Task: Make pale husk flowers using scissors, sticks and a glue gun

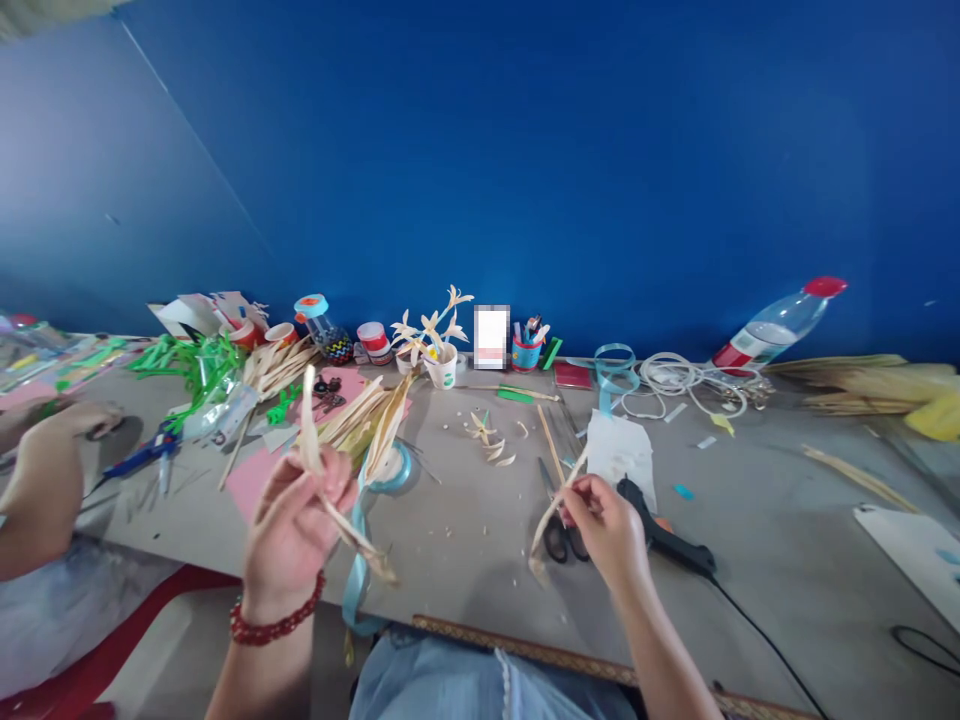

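Note:
My left hand point(296, 525), with a red bead bracelet at its wrist, is raised over the table and pinches a pale strip of dried corn husk point(310, 425) whose lower end points down to the right. In my right hand point(607, 520), thumb and fingers are closed on another thin husk strip point(545, 525). Black-handled scissors point(556, 538) lie just under that hand, partly covered. Beside it rests a black glue gun point(675, 545) with its cord, near a white paper sheet point(621, 450). Small husk petals point(486, 430) lie between the hands.
A bundle of husks point(360, 420) and a light blue ribbon roll point(394, 467) sit behind my left hand. Husk flowers stand in a white cup point(441, 370) by the wall. A bottle point(780, 325) leans at right. Another person's arm point(45, 475) rests at left near a blue glue gun point(142, 452).

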`<state>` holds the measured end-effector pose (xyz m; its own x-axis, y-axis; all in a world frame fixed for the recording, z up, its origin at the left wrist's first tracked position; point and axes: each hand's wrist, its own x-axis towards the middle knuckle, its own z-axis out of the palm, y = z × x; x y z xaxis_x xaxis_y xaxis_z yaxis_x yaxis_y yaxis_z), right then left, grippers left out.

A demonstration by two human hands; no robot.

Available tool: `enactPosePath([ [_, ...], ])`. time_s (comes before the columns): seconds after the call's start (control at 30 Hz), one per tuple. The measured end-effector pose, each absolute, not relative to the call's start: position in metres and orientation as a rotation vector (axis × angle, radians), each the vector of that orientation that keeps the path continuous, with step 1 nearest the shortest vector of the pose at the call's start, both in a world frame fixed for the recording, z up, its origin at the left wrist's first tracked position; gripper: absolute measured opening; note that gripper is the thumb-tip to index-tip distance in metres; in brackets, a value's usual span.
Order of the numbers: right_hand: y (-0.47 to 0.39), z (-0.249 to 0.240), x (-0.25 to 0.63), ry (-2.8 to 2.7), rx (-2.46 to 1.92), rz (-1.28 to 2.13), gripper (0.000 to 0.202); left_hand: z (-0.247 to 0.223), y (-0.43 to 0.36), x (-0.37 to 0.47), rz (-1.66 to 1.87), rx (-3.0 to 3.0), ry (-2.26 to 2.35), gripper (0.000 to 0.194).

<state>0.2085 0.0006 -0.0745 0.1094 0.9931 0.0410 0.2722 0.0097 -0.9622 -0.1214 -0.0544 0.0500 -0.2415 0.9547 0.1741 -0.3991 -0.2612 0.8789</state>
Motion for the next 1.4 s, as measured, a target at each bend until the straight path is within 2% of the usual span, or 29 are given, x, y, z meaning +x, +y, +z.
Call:
enactPosePath([
  [0.07, 0.000, -0.071, 0.214, -1.185, -1.380, 1.059, 0.031, 0.047, -0.044, -0.137, 1.753, 0.996, 1.104, 0.011],
  [0.13, -0.003, -0.063, 0.214, -1.095, -1.296, 1.176, 0.034, 0.037, -0.027, -0.149, 1.672, 1.244, 1.459, 0.016],
  [0.2, -0.008, -0.051, 0.209, -1.063, -1.217, 1.304, 0.035, 0.024, -0.002, -0.158, 1.416, 1.568, 1.752, 0.024],
  [0.37, -0.024, -0.034, 0.185, -1.028, -1.149, 1.574, 0.034, 0.011, 0.054, -0.171, 0.788, 2.030, 2.026, 0.024],
  [0.47, -0.027, -0.036, 0.175, -1.017, -1.161, 1.635, 0.037, 0.020, 0.060, -0.162, 0.673, 2.173, 2.158, 0.026],
  [0.53, -0.027, -0.039, 0.172, -1.017, -1.164, 1.651, 0.040, 0.026, 0.049, -0.144, 0.811, 2.246, 2.035, 0.025],
  [0.63, -0.026, -0.041, 0.167, -1.045, -1.136, 1.669, 0.039, 0.026, 0.021, -0.102, 0.960, 2.128, 1.547, 0.023],
  [0.77, -0.029, -0.037, 0.156, -1.195, -1.091, 1.698, 0.034, 0.008, -0.009, -0.048, 0.772, 1.843, 1.120, 0.025],
  [1.0, -0.029, -0.037, 0.165, -1.453, -1.022, 1.649, 0.028, -0.014, -0.011, -0.034, 0.986, 1.324, 1.101, 0.024],
  [1.17, -0.027, -0.035, 0.183, -1.531, -1.045, 1.585, 0.023, -0.017, -0.011, -0.055, 1.141, 1.234, 1.166, 0.021],
  [1.3, -0.028, -0.027, 0.185, -1.707, -1.128, 1.404, 0.013, -0.004, -0.016, -0.066, 1.363, 1.656, 1.438, 0.043],
  [1.33, -0.029, -0.024, 0.184, -1.766, -1.139, 1.360, 0.010, 0.002, -0.018, -0.066, 1.322, 1.848, 1.467, 0.044],
  [1.4, -0.031, -0.018, 0.182, -1.875, -1.155, 1.274, 0.006, 0.013, -0.023, -0.063, 1.021, 2.204, 1.359, 0.030],
])
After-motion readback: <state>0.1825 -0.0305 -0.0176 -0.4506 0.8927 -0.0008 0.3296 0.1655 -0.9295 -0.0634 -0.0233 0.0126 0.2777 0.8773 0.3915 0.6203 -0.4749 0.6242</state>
